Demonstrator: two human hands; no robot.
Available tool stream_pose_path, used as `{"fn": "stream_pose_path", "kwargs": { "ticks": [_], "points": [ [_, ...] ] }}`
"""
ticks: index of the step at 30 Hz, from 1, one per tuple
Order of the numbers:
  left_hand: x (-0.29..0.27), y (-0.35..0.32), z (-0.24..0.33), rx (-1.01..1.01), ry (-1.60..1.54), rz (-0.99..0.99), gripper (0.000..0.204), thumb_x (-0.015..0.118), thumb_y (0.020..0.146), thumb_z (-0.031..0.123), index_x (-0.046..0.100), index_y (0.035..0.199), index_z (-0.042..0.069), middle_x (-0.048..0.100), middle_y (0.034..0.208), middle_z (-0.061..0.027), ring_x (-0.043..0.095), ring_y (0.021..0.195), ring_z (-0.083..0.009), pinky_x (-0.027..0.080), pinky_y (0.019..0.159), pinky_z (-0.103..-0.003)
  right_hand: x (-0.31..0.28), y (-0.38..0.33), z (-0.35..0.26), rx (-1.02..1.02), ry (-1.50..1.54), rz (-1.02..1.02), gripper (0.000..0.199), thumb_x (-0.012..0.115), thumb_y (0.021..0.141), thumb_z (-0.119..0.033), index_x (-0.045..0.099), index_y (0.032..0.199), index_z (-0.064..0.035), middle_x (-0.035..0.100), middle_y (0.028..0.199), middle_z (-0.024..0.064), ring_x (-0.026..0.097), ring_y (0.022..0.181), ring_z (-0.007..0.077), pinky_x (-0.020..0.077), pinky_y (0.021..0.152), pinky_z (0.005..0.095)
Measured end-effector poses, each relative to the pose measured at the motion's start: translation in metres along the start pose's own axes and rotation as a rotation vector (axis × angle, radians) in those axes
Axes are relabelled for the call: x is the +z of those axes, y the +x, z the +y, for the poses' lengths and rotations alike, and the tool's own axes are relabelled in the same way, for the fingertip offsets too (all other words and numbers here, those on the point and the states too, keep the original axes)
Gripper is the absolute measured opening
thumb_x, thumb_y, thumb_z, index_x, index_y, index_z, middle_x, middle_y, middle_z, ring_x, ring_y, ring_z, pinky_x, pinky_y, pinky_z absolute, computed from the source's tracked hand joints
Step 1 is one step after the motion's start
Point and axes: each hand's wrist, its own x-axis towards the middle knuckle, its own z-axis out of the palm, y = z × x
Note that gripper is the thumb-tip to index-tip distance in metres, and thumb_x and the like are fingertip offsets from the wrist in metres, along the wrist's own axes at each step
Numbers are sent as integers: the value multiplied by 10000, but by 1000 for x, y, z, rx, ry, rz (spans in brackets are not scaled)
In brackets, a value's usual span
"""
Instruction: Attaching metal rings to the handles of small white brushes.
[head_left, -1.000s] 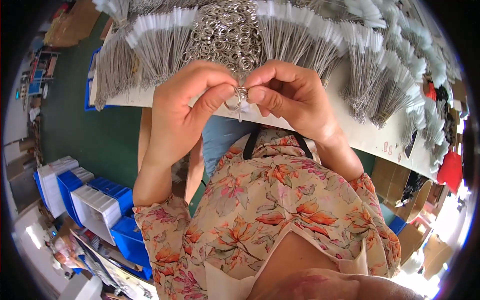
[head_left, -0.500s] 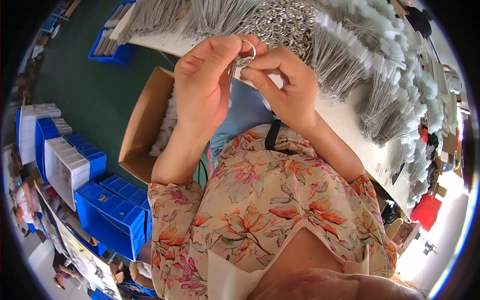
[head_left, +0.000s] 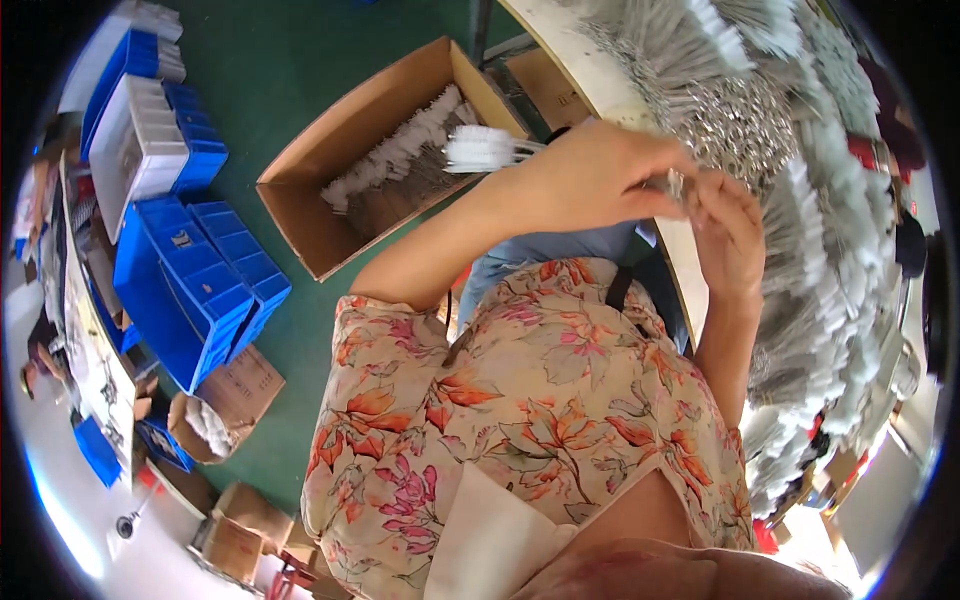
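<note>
Head view: the left hand (head_left: pixel 590 180) and the right hand (head_left: pixel 725 230) meet over the worktop (head_left: pixel 590 70), each pinching a small metal ring (head_left: pixel 674 183), apparently mid-assembly; finishing needs steady fingertip alignment beside the ring pile (head_left: pixel 740 130).

The person wears a short-sleeved blouse of pale peach fabric (head_left: pixel 540 420) printed with large orange, pink and grey-green flowers and leaves. A narrow dark strap (head_left: pixel 619 287) crosses its upper edge, above blue-grey trousers (head_left: pixel 545 250). Both forearms are bare, and the left hand (head_left: pixel 590 180) and right hand (head_left: pixel 728 235) carry no gloves.
</note>
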Motion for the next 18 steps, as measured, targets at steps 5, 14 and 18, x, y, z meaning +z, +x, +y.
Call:
{"fn": "stream_pose_path", "kwargs": {
  "ticks": [5, 14, 18],
  "points": [
    [-5, -19, -47, -67, 217, -248, 209, 623, 788, 163, 586, 950, 36, 600, 825, -125, 590, 752, -304, 459, 634, -362, -2, 9, 40, 338, -141, -91, 197, 573, 849, -188, 592, 770, -8, 496, 637, -5, 427, 588, 85, 343, 589, 220],
    [-17, -25, -60, -65, 101, -278, 206, 655, 762, 227, 600, 878, 65, 581, 762, -66, 572, 692, -239, 432, 593, -338, 9, 30, 47, 625, 345, -403, 223, 564, 852, -233, 523, 748, -40, 461, 656, -9, 391, 603, 80, 318, 592, 221],
    [-18, -57, -108, 20, 301, -341, 194, 631, 771, 259, 605, 877, 97, 574, 759, -64, 567, 734, -262, 429, 663, -373, 18, 19, 66, 556, -38, -393, 212, 534, 888, -238, 567, 872, -28, 511, 724, -2, 457, 666, 71, 373, 622, 208]
  ]
}}
